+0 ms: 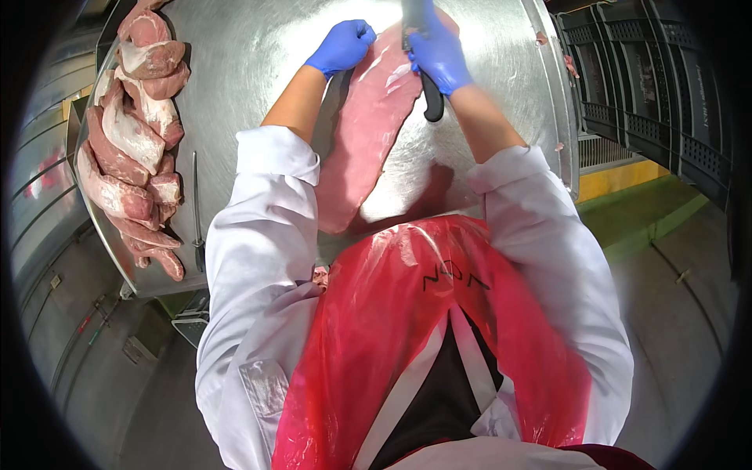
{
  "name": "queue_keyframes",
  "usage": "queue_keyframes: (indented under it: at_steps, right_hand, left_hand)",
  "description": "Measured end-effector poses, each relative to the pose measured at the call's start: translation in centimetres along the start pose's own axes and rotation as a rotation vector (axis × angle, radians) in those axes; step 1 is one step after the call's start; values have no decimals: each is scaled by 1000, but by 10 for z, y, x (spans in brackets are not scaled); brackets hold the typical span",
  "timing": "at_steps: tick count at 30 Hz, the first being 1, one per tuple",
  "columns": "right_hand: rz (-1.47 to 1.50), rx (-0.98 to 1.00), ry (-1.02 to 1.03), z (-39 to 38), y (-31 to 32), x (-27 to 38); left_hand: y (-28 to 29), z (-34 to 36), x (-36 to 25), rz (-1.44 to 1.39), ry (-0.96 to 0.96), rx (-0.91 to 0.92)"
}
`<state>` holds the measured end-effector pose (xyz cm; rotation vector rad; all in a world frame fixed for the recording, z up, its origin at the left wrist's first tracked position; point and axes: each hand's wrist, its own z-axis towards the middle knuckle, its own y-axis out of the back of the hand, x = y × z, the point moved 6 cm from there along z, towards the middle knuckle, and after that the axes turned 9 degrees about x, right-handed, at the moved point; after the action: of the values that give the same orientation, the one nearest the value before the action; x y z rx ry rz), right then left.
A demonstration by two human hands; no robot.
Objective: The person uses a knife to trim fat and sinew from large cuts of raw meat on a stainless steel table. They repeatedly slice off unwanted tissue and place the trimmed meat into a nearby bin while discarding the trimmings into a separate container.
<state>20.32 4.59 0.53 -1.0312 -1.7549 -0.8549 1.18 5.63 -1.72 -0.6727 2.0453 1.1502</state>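
Boneless pork loin slab: one long, pale pink piece (368,141), lying flat on the steel worktable (258,47) in front of you.
Loin's long axis: running diagonally, the near end pointing left and toward your apron, the far end pointing away from you and to the right.
Loin relative to hands: its far part is lying between and under your hands, while its near part is stretching back between your forearms.
Left gloved hand: your blue-gloved hand (343,47) is resting at the loin's far left edge, fingers curling inward; whether they are pinching meat, you are not showing clearly enough to tell.
Right gloved hand: your blue-gloved hand (440,59) is wrapping around the knife over the loin's far right side.
Knife: its black handle (433,100) is projecting below your right hand toward you; its blade is pointing away, blurred.
Trimmed meat pieces: a heap (133,129) is overlapping along the table's left side.
Sharpening steel: a slim rod (196,184) is lying beside that heap, its dark handle pointing toward you.
Apron: you are wearing red plastic (439,313) over white sleeves (266,211).
Crates: black stacked ones (634,86) are standing beyond the table's right edge.
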Motion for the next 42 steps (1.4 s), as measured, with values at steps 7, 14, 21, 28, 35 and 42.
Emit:
queue_keyframes:
  at_steps: [7,14,21,28,35,42]
  right_hand:
    - [-208,165,-155,-23,-31,9]
    - [-230,362,-284,-158,-41,29]
    - [-256,440,-345,-207,-62,30]
    - [-284,214,-151,-160,20,-14]
    - [-523,384,266,-97,-59,9]
    - [-158,142,140,-82,33,-7]
  left_hand:
    - [5,-14,-24,181,-131,-109]
    - [5,-35,-28,245,-193,-198]
    - [86,-158,-55,-148,-345,-683]
    - [-21,-495,84,-362,357,-513]
    - [-118,-457,18,482,443,-425]
    - [-131,-296,-46,409,135,-652]
